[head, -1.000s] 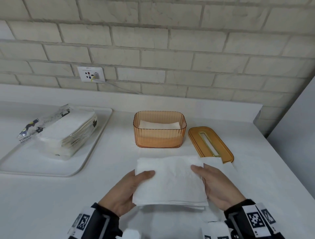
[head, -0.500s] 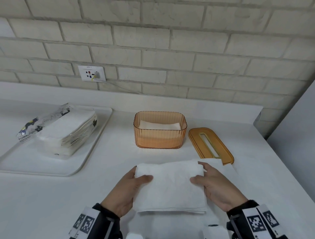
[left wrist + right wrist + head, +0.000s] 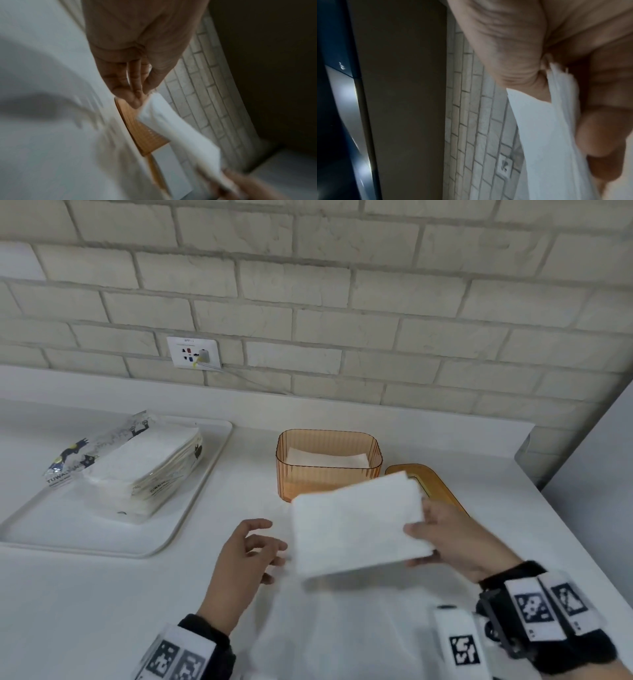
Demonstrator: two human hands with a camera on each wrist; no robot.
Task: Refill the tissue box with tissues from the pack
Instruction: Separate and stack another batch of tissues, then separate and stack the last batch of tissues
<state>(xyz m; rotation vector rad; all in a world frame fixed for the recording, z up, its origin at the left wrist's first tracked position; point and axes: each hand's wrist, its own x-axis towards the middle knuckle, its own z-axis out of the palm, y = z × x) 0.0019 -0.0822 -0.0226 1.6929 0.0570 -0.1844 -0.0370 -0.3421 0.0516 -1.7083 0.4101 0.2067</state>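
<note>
My right hand [image 3: 435, 537] pinches the right edge of a white tissue stack [image 3: 356, 525], thumb on top and fingers underneath, holding it above the counter just in front of the orange tissue box [image 3: 329, 462]. In the right wrist view the tissue stack [image 3: 556, 135] sits between thumb and fingers. The box is open with some tissues lying inside. Its orange lid [image 3: 435, 484] lies to the right, partly hidden by the stack. My left hand [image 3: 253, 549] hovers just left of the stack with relaxed fingers, holding nothing. The tissue pack [image 3: 137, 463] lies on the tray at left.
A white tray [image 3: 185, 522] holds the pack at the left of the white counter. A wall socket [image 3: 193, 352] sits on the brick wall behind. A grey panel [image 3: 596, 474] borders the counter on the right.
The left hand has let go of the tissue stack. The right hand alone has lifted the stack up and toward the orange box.
</note>
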